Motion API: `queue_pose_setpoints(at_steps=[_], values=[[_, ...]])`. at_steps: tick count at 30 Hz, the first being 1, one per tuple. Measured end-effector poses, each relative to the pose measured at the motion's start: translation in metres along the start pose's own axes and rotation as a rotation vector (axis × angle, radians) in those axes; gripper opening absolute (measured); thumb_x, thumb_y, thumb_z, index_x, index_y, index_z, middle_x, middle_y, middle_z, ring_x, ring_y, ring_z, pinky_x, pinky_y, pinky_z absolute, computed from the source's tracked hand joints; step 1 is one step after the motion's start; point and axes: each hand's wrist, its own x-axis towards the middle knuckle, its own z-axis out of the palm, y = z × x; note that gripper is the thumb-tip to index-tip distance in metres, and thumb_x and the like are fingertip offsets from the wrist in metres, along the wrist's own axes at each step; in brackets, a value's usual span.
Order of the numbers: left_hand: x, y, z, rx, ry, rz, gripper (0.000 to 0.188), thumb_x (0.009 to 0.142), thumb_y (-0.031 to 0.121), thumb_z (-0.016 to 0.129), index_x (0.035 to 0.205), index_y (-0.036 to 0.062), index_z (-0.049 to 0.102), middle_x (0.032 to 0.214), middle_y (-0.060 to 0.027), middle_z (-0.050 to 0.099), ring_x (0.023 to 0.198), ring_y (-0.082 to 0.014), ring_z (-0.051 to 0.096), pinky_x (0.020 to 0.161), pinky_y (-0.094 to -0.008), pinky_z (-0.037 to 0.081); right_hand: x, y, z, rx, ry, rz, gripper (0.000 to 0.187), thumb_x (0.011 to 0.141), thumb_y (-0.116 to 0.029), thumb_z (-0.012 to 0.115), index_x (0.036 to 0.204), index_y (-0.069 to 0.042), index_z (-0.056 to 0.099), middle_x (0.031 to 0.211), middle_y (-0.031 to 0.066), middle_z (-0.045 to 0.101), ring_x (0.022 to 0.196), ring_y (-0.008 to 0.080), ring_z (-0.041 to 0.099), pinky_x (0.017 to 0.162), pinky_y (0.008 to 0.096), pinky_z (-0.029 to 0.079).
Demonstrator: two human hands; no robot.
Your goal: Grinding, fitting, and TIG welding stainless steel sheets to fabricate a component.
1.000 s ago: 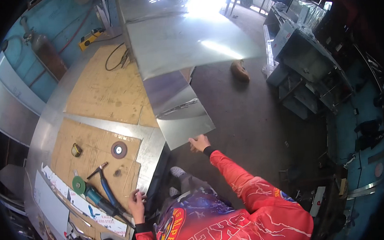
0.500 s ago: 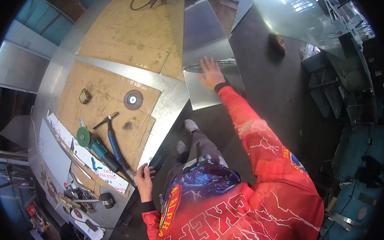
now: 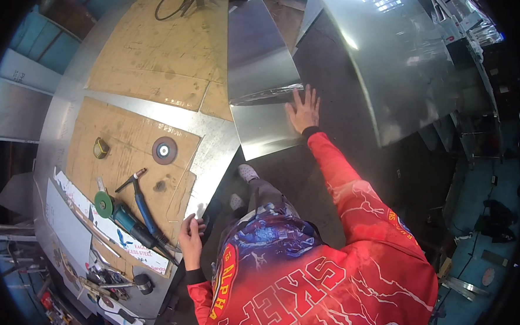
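Observation:
A long, shiny metal sheet [image 3: 270,124] juts past the table's edge, with a torn silvery strip of film across it. My right hand [image 3: 304,110] is spread at the right edge of this sheet; the thumb side lies nearest it, and I cannot tell whether it presses on the metal. My left hand [image 3: 192,239] hangs by the table's near edge with loosely bent fingers and nothing visible in them. Nearest to it are the tail of a teal angle grinder [image 3: 131,225] with a green disc and a blue-handled welding torch [image 3: 143,204].
A large metal sheet [image 3: 402,78] stands out at the right. Stained cardboard [image 3: 160,44] covers much of the metal table [image 3: 213,165]. On it lie a flap disc [image 3: 165,150] and a yellow tape measure [image 3: 100,148]. Several tools and a hammer [image 3: 143,283] crowd the near left corner.
My right hand has slid right, from the middle of the sheet to its right edge. The large sheet at the right now reaches lower in view. My left hand stays by the table edge.

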Motion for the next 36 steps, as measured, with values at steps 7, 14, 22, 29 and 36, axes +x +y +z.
queue_pose_setpoints(at_steps=[7,14,22,29,36], values=[[0.01,0.013,-0.009,0.03,0.028,0.04,0.039,0.107,0.028,0.052,0.133,0.0002,0.059,0.107,-0.0117,0.072,0.089,-0.0159,0.07,0.071,-0.0262,0.052,0.025,-0.047,-0.004,-0.677,-0.102,0.202,0.065,0.099,-0.05,0.053,0.153,-0.017,0.042,0.161,0.0246,0.025,0.148,0.0471,0.023,0.119,0.0606,0.022],[0.007,0.001,-0.014,0.03,0.04,0.015,0.038,0.106,0.027,0.052,0.131,-0.0004,0.059,0.105,-0.0111,0.073,0.088,-0.0154,0.07,0.07,-0.0259,0.052,0.059,0.009,-0.05,0.251,-1.046,0.364,0.065,0.098,-0.047,0.055,0.152,-0.013,0.042,0.161,0.0215,0.028,0.149,0.0442,0.025,0.12,0.0573,0.022],[0.006,-0.002,-0.008,0.0,0.019,0.029,0.038,0.106,0.028,0.053,0.13,-0.0013,0.059,0.103,-0.0106,0.073,0.088,-0.0155,0.07,0.07,-0.0253,0.052,0.076,-0.066,-0.038,0.617,-0.701,-0.031,0.069,0.097,-0.042,0.058,0.152,-0.005,0.039,0.161,0.02,0.03,0.149,0.0413,0.026,0.12,0.0531,0.026],[0.002,-0.001,-0.002,0.009,0.033,0.053,0.039,0.106,0.028,0.052,0.13,-0.0021,0.06,0.101,-0.0107,0.073,0.088,-0.0155,0.071,0.07,-0.0257,0.052,0.052,-0.106,-0.082,0.735,-0.557,-0.426,0.068,0.097,-0.042,0.058,0.148,0.0,0.041,0.158,0.0186,0.036,0.146,0.0376,0.033,0.119,0.0515,0.029],[-0.007,-0.019,-0.016,-0.036,0.088,0.022,0.039,0.106,0.028,0.053,0.13,-0.0027,0.06,0.101,-0.0111,0.073,0.089,-0.0157,0.071,0.072,-0.0265,0.053,0.076,-0.072,-0.048,0.699,-0.578,-0.222,0.07,0.096,-0.041,0.06,0.149,0.0,0.039,0.161,0.0193,0.029,0.149,0.0409,0.028,0.12,0.0512,0.028]])
